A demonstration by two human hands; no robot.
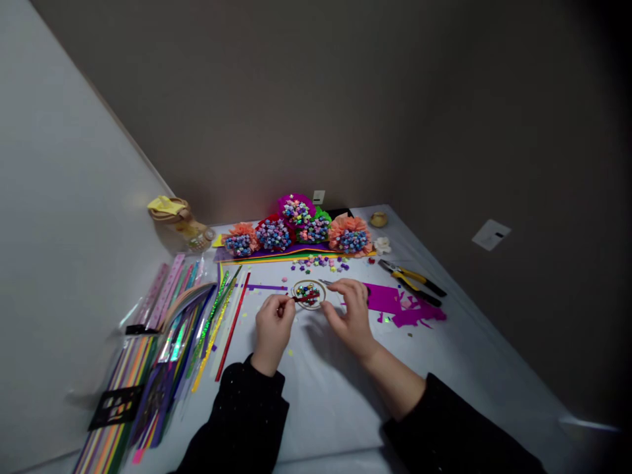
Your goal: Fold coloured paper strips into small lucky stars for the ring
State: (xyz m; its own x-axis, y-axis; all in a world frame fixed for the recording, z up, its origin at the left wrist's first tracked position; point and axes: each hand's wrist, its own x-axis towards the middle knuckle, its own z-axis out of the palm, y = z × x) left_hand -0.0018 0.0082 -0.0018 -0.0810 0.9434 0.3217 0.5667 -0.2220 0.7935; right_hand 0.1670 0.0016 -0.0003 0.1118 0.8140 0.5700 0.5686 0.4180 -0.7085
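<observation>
In the head view, the left hand [273, 332] pinches a dark red strip [307, 299] over a round dish [309, 282] of small stars, mid-surface [326, 415]. The right hand [351, 317] is unclasped, thumb and fingers parted near the dish. 5 star-filled bunches [274, 235] line the surface's far edge; paper strips [121, 361] lie along its left edge, yellow-handled pliers [413, 277] toward its right edge.
</observation>
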